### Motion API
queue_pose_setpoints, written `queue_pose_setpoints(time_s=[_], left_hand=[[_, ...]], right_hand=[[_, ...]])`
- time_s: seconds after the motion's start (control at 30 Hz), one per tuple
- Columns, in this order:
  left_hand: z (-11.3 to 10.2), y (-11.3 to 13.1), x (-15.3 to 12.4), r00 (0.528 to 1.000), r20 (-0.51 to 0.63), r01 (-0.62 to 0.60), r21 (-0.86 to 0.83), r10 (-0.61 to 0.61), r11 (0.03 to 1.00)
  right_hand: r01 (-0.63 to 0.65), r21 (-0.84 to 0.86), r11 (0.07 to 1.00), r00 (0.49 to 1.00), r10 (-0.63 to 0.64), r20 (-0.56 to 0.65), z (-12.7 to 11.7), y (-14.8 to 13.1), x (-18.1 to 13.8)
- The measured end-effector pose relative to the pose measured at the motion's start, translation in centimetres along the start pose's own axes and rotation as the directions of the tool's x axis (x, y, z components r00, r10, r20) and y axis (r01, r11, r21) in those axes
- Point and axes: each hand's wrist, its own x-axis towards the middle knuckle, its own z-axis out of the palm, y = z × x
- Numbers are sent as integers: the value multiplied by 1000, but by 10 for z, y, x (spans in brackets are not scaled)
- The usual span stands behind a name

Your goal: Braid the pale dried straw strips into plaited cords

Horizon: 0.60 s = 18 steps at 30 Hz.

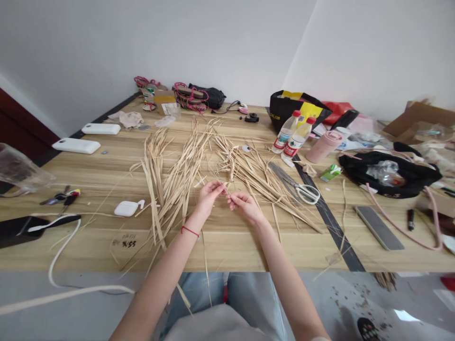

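Left hand: left hand [209, 195], red string bracelet [190, 232] on wrist; thumb and forefinger pinched narrow on a thin straw strand [227, 190].
Right hand: right hand [246, 205], fingertips closed on the same strand, just beside the left's.
Strand: in the small gap between both fingertips, over the tabletop [227, 251]; too fine to read its long axis.
Knotted straw piece: knotted straw piece [232, 166] lies just beyond the fingertips, left hand nearer; lower part points roughly toward the person. Whether the strand joins it: cannot tell.
Straw bundles: left bundle [181, 175] fans away left of the hands; right bundle [272, 185] slants far-left to near-right.
Scissors: scissors [292, 182] beside right bundle, untouched.
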Motion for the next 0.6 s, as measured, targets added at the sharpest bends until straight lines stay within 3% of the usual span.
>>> queue_pose_setpoints(time_s=[0.27,0.6], left_hand=[[1,-2,-1,1000,-11,20,30,-19,999],[0,-2,-1,999,-34,18,68,-15,998]], right_hand=[[-14,91,996,1000,12,24,1,6,2],[125,-156,980,992,-128,-13,3,1,0]])
